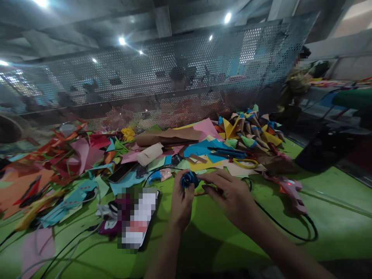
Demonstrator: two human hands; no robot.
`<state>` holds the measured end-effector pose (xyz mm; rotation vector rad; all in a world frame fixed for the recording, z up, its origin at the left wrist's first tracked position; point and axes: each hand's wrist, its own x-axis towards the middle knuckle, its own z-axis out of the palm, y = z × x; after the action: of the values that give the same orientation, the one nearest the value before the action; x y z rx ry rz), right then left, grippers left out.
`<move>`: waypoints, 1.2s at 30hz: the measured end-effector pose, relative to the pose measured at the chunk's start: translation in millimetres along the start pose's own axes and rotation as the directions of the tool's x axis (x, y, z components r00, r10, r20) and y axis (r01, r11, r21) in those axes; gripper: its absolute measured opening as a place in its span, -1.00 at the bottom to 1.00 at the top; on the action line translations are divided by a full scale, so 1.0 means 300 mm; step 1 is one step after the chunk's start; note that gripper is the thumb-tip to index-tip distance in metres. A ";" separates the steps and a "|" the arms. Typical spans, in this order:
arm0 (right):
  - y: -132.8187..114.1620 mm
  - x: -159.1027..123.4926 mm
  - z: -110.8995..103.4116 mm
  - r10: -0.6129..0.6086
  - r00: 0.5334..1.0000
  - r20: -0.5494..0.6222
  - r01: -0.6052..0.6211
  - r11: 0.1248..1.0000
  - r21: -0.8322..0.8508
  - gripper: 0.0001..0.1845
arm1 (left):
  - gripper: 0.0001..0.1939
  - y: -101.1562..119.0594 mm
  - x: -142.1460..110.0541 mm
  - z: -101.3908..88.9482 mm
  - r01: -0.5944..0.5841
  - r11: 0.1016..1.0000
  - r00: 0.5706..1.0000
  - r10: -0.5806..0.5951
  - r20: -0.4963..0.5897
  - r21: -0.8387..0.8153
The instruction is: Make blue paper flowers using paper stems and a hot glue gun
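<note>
Blue paper flower point(188, 179) gripped in left hand point(180, 203). Right hand point(234, 192) half-curled at its edge; can't tell if pinching. Petals layered, form looks mostly built; what remains unclear. Glue gun point(294, 190) lies right of hands.

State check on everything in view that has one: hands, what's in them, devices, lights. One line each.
Left hand: closed around the flower
Right hand: fingers bent, fingertips at the flower; grip unclear
Blue paper flower: layered, held above the table
Pink glue gun: lying down, red light lit, cord attached
Near phone: screen lit, content blurred
Far phone: screen dark
Ceiling lights: on
</note>
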<state>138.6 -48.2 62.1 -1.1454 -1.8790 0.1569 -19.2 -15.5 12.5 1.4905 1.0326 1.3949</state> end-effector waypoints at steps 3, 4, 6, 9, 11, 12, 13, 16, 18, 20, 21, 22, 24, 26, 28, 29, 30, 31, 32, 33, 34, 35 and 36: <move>0.013 -0.010 0.021 -0.032 0.999 -0.007 0.033 0.999 0.010 -0.67 | -0.56 0.003 0.000 -0.001 0.026 0.999 1.000 -0.026 0.003 -0.022; 0.016 -0.013 0.025 -0.040 0.999 -0.011 0.040 0.999 0.005 -0.67 | -0.55 0.004 0.000 -0.001 0.033 0.999 0.999 -0.033 0.008 -0.031; 0.020 -0.018 0.031 -0.046 0.999 -0.016 0.046 0.999 -0.003 -0.70 | -0.54 0.006 0.001 -0.003 0.040 0.998 0.999 -0.039 0.022 -0.048; 0.019 -0.021 0.030 -0.052 0.999 -0.006 0.052 0.999 0.004 -0.75 | -0.52 0.007 0.002 -0.006 0.046 0.997 0.998 -0.043 0.052 -0.063; 0.015 -0.019 0.027 -0.058 0.998 -0.002 0.058 0.998 0.017 -0.78 | -0.50 0.004 0.003 -0.007 0.049 0.996 0.997 -0.044 0.067 -0.073; 0.012 -0.017 0.024 -0.060 0.998 -0.005 0.060 0.998 0.028 -0.78 | -0.49 0.001 0.003 -0.008 0.047 0.996 0.996 -0.041 0.073 -0.079; 0.009 -0.015 0.021 -0.060 0.998 -0.011 0.060 0.997 0.041 -0.77 | -0.49 -0.002 0.003 -0.008 0.044 0.996 0.996 -0.037 0.080 -0.084; 0.001 -0.010 0.007 -0.033 0.999 -0.029 0.035 0.996 0.081 -0.71 | -0.49 -0.012 0.004 -0.010 0.017 0.997 0.994 -0.009 0.105 -0.075; 0.001 -0.008 -0.006 -0.009 0.999 -0.036 0.012 0.996 0.093 -0.71 | -0.49 -0.018 0.004 -0.012 -0.001 0.998 0.994 0.007 0.108 -0.056; 0.005 -0.007 -0.019 0.006 0.999 -0.048 -0.002 0.996 0.093 -0.74 | -0.48 -0.021 0.002 -0.013 -0.011 0.999 0.995 0.015 0.097 -0.045; 0.008 -0.007 -0.025 0.011 0.998 -0.055 -0.007 0.996 0.087 -0.76 | -0.47 -0.022 0.001 -0.013 -0.011 0.999 0.996 0.015 0.092 -0.046; 0.011 -0.007 -0.031 0.020 0.998 -0.060 -0.015 0.997 0.078 -0.77 | -0.47 -0.023 -0.001 -0.013 -0.008 0.999 0.996 0.013 0.090 -0.049; 0.013 -0.006 -0.042 0.030 0.997 -0.070 -0.026 0.998 0.057 -0.79 | -0.46 -0.028 -0.004 -0.013 -0.004 0.999 0.996 0.009 0.084 -0.051; 0.014 -0.007 -0.057 0.038 0.997 -0.072 -0.036 0.999 0.032 -0.80 | -0.44 -0.038 -0.005 -0.013 0.009 0.998 0.997 -0.005 0.076 -0.057; 0.024 -0.015 -0.081 0.049 0.996 -0.068 -0.050 0.999 -0.007 -0.81 | -0.39 -0.055 -0.001 -0.013 0.033 0.995 0.998 -0.028 0.061 -0.092; 0.037 -0.023 -0.099 0.061 0.996 -0.067 -0.064 0.997 -0.042 -0.82 | -0.37 -0.064 0.002 -0.014 0.052 0.992 0.997 -0.045 0.060 -0.117; 0.057 -0.036 -0.121 0.079 0.995 -0.065 -0.084 0.993 -0.087 -0.83 | -0.34 -0.072 0.006 -0.014 0.071 0.988 0.996 -0.063 0.062 -0.140; 0.084 -0.054 -0.147 0.104 0.992 -0.067 -0.113 0.983 -0.146 -0.83 | -0.32 -0.080 0.010 -0.014 0.090 0.983 0.994 -0.079 0.071 -0.158; 0.118 -0.077 -0.178 0.144 0.987 -0.076 -0.158 0.963 -0.218 -0.83 | -0.30 -0.086 0.014 -0.014 0.105 0.980 0.993 -0.093 0.079 -0.170; 0.155 -0.105 -0.211 0.192 0.978 -0.085 -0.208 0.934 -0.290 -0.81 | -0.29 -0.090 0.018 -0.013 0.112 0.977 0.992 -0.100 0.078 -0.179; 0.195 -0.139 -0.248 0.247 0.962 -0.119 -0.274 0.891 -0.363 -0.79 | -0.28 -0.093 0.020 -0.013 0.115 0.976 0.991 -0.101 0.086 -0.186; 0.232 -0.176 -0.285 0.305 0.940 -0.155 -0.342 0.837 -0.426 -0.76 | -0.28 -0.095 0.022 -0.013 0.109 0.974 0.993 -0.098 0.064 -0.197; 0.266 -0.215 -0.322 0.381 0.904 -0.193 -0.425 0.769 -0.478 -0.72 | -0.28 -0.096 0.023 -0.013 0.113 0.973 0.993 -0.101 0.064 -0.204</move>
<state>272.6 -83.5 37.1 -1.8930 -1.6097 -0.1684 -23.5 0.4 -12.5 1.2942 0.8918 1.3356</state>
